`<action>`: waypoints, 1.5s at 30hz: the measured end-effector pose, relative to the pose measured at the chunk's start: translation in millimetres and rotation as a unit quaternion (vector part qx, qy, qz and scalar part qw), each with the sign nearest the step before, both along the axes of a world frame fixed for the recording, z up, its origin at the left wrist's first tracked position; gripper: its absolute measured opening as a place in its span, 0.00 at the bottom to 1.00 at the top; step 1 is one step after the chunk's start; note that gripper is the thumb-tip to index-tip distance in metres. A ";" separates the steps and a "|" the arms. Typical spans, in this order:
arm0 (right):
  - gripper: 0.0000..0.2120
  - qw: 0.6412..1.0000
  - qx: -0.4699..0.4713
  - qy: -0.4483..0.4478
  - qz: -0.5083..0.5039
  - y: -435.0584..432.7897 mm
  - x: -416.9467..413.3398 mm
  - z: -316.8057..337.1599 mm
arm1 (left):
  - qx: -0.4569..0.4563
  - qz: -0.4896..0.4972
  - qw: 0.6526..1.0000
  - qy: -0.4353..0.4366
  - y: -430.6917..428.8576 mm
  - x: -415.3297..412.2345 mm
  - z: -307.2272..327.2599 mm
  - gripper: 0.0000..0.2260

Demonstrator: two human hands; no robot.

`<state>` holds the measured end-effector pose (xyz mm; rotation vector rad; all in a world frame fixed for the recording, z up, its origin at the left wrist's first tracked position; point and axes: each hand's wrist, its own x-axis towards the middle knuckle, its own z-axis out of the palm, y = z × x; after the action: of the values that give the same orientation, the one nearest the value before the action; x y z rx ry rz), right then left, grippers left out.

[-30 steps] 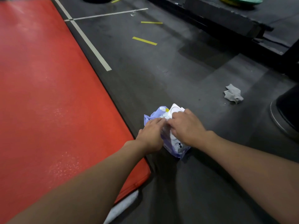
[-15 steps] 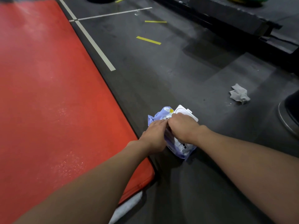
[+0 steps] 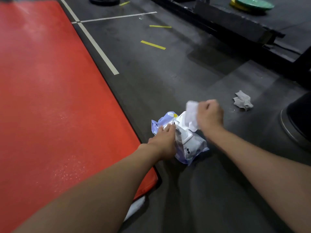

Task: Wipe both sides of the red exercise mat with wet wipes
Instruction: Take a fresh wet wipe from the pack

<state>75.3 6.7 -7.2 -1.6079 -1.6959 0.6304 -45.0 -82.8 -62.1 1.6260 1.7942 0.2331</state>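
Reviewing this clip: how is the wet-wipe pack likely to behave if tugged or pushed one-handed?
Probably floppy: the wet-wipe pack looks crumpled. Likely light enough to lift with a tug, since the left hand presses it down while the right hand pulls a wipe. Unlikely to roll; it lies flat on the floor.

Pack (image 3: 190, 148) right of mat (image 3: 58, 106), seemingly apart

Dark rubber gym floor (image 3: 168, 84) w/ white lines (image 3: 97, 46) and a couple yellow tape strips (image 3: 153, 44). Black plate (image 3: 104, 0) at top edge, green plate (image 3: 254, 3) stacked on a yellow one (image 3: 237, 5) past the black rail (image 3: 235, 29). Round black base (image 3: 297, 118) far rt.
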 end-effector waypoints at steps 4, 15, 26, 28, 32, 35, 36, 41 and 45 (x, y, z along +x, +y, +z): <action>0.19 0.991 -0.053 0.123 -0.020 23.6 9.1 26.4 | 0.019 -0.037 0.999 0.030 0.2 2.5 1.1 0.34; 0.14 0.960 -0.244 0.139 -0.003 6.1 36.8 -19.9 | 0.021 -0.089 0.994 0.057 -19.7 9.2 13.2 0.29; 0.17 0.963 -0.233 0.080 0.110 1.6 36.6 -17.1 | -0.024 -0.077 0.992 0.102 -25.6 20.0 -6.9 0.33; 0.16 0.948 -0.226 -0.028 0.222 -7.4 35.0 -14.3 | -0.027 -0.084 0.990 0.106 -24.2 20.3 -8.3 0.35; 0.22 0.892 -0.172 -0.231 0.349 -16.8 30.4 -28.6 | 0.080 -0.020 0.993 0.087 -26.2 19.0 -11.3 0.27; 0.25 0.948 -0.133 -0.149 0.248 -14.6 27.4 -32.8 | 0.158 0.085 0.983 0.041 -27.1 18.3 -12.0 0.18; 0.27 0.957 -0.129 -0.129 0.224 -12.4 28.8 -32.5 | 0.160 0.099 0.981 0.038 -25.5 17.7 -12.8 0.18; 0.21 0.967 -0.146 -0.077 0.197 -8.3 39.9 -22.1 | 0.105 0.031 0.993 0.050 -15.1 14.3 -17.3 0.25; 0.17 0.941 -0.187 -0.106 0.262 -16.4 40.5 -19.1 | 0.072 -0.065 0.985 0.143 -11.6 18.7 -17.7 0.32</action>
<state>115.7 -9.8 -26.4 -1.5083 -2.3044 1.1302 -26.3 -94.4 -79.8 1.9535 1.9063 0.0731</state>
